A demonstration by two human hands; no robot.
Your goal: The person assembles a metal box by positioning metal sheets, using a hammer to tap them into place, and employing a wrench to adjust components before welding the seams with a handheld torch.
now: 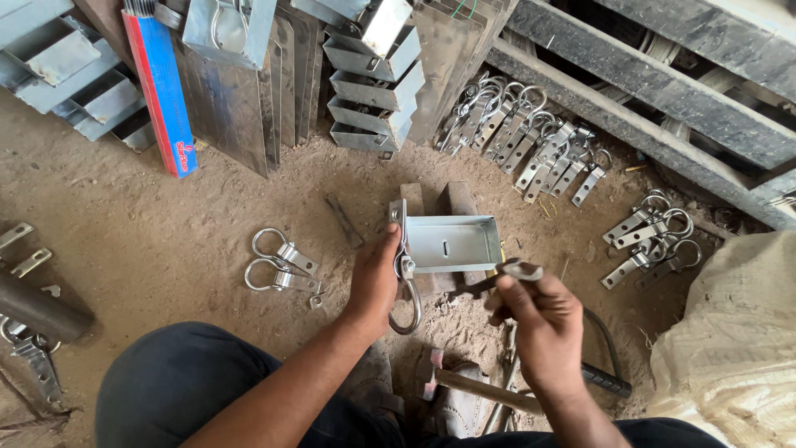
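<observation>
My left hand (375,280) grips the left end of a shiny open metal box (452,243), where a metal strap with a ring handle (406,309) hangs down from it. The box rests on two rusty iron blocks (438,199) set in the dirt. My right hand (537,319) is just right of it, fingers closed on a small dark metal tool (507,272) whose tip is at the box's lower right corner.
A hammer (477,386) lies by my foot. Two ring-handle straps (280,261) lie on the dirt to the left. Several more lie in a row (531,141) and a pile (655,236) at right. Stacked metal boxes (373,91), a red-blue pack (162,87), a white sack (738,332).
</observation>
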